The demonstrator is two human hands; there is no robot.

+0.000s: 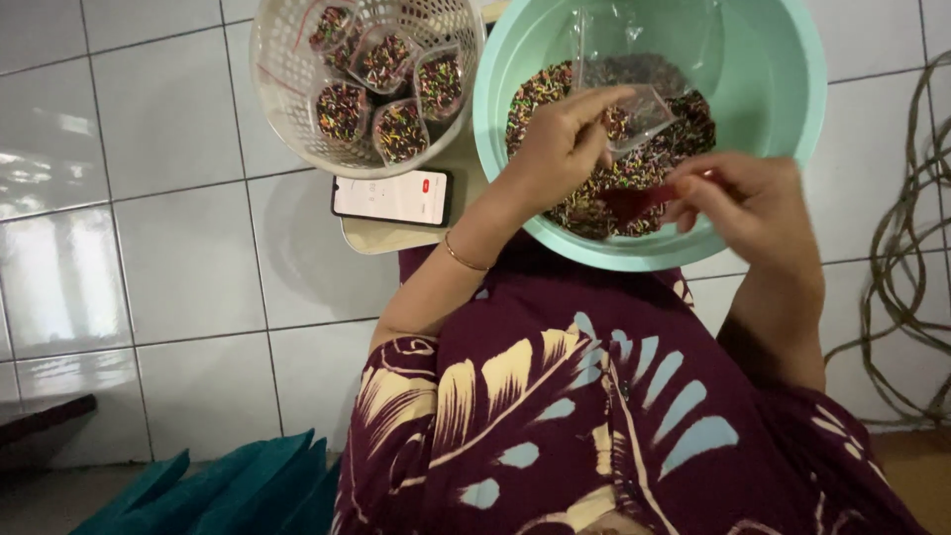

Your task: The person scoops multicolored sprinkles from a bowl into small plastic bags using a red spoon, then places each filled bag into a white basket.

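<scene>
A mint-green bowl (792, 149) holds a heap of multicoloured sprinkles (584, 198). My left hand (560, 144) pinches a small clear plastic bag (634, 109) over the bowl, mouth held up. My right hand (743, 198) grips a red scoop (629, 201) that rests low in the sprinkles, just beside the bag. A thin gold bangle (464, 258) circles my left wrist.
A white mesh basket (287, 109) at the upper left holds several filled sprinkle bags (401, 129). A phone (393, 196) with a lit screen lies on a small board below the basket. Coiled rope (916, 248) lies at the right; teal folded pieces (228, 490) at the bottom left. White tiled floor around.
</scene>
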